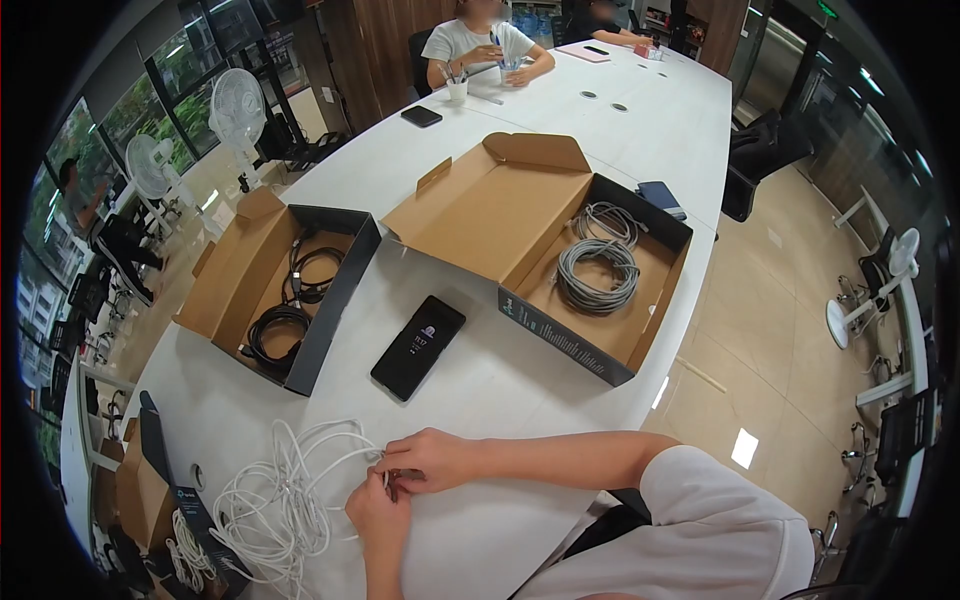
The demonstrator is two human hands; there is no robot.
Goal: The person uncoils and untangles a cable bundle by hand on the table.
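A loose tangle of white cable (275, 500) lies on the table at the lower left. At its right edge, my right hand (432, 461) has its fingers closed on a strand of it. My left hand (380, 512) meets it from below, thumb and fingers pinched on the same cable. The exact spot they grip is hidden between the fingers. Past the hands, a black phone (418, 348) lies face up with its screen lit.
An open box (570, 345) holds coiled grey cables (597, 275); another box (335, 325) holds black cables (275, 338). At lower left stands a box (190, 510) with white cable. A notebook (660, 199), a second phone (421, 117) and a pen cup (457, 90) lie farther off. Two people sit beyond.
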